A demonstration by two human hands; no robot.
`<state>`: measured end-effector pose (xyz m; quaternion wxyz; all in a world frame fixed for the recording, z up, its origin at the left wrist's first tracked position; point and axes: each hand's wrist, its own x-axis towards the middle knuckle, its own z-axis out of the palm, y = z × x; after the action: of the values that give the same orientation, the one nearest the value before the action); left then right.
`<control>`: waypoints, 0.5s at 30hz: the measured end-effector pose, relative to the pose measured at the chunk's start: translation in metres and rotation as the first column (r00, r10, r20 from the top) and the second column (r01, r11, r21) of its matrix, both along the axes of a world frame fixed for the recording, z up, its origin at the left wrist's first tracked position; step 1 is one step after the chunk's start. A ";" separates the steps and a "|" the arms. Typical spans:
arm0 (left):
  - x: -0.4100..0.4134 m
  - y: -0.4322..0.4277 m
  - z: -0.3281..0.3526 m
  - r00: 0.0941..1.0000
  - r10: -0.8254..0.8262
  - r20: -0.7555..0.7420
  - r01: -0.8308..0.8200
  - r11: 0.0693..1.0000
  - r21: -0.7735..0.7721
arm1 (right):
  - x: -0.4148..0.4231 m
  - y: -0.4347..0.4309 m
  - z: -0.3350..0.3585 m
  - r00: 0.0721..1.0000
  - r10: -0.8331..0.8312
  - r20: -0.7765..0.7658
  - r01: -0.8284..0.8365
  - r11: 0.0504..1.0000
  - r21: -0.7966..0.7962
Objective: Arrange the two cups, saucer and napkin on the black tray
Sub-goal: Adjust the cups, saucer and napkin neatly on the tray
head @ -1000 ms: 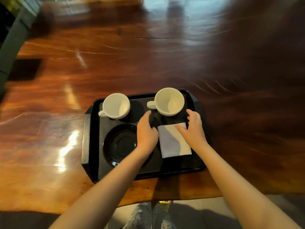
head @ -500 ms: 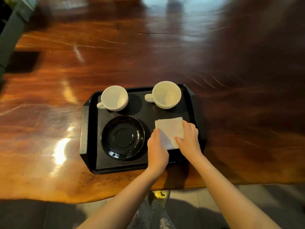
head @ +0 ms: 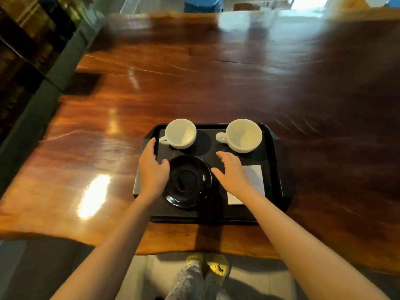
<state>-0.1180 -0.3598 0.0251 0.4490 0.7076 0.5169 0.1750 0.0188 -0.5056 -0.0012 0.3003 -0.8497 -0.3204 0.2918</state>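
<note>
A black tray [head: 273, 169] lies on the wooden table near its front edge. Two white cups stand along the tray's far side, the left cup [head: 181, 133] and the right cup [head: 244, 135], handles pointing left. A black saucer [head: 188, 181] rests on the tray's near left. A white napkin [head: 256, 176] lies flat at the near right, partly under my right wrist. My left hand [head: 151, 167] hovers open at the saucer's left rim, over the tray's left edge. My right hand [head: 232, 173] is open just right of the saucer, holding nothing.
The glossy wooden table [head: 194, 83] stretches far beyond the tray. A dark bench or ledge [head: 43, 87] runs along the left side. My feet in yellow slippers [head: 216, 267] show below the table's front edge.
Both hands let go of the napkin and moved left to either side of the saucer. The napkin now lies flat on the tray's right. The camera view pulled back.
</note>
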 end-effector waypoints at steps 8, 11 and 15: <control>0.024 0.073 -0.030 0.929 -0.316 -0.191 0.316 0.948 -0.030 | 0.017 0.083 -0.017 0.990 0.012 -0.137 -0.010 1.000 0.014; 0.031 0.079 -0.035 0.937 -0.324 -0.130 0.322 0.946 -0.040 | 0.022 0.099 -0.025 0.980 0.011 -0.200 0.003 0.998 0.068; 0.033 0.079 -0.039 0.947 -0.317 -0.045 0.316 0.948 -0.020 | 0.019 0.105 -0.031 0.969 -0.010 -0.249 0.065 0.975 0.212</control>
<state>-0.0846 -0.2804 -0.0138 0.4630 0.7826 0.4083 0.0805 0.0379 -0.4004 -0.0324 0.4347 -0.7748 -0.2945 0.3521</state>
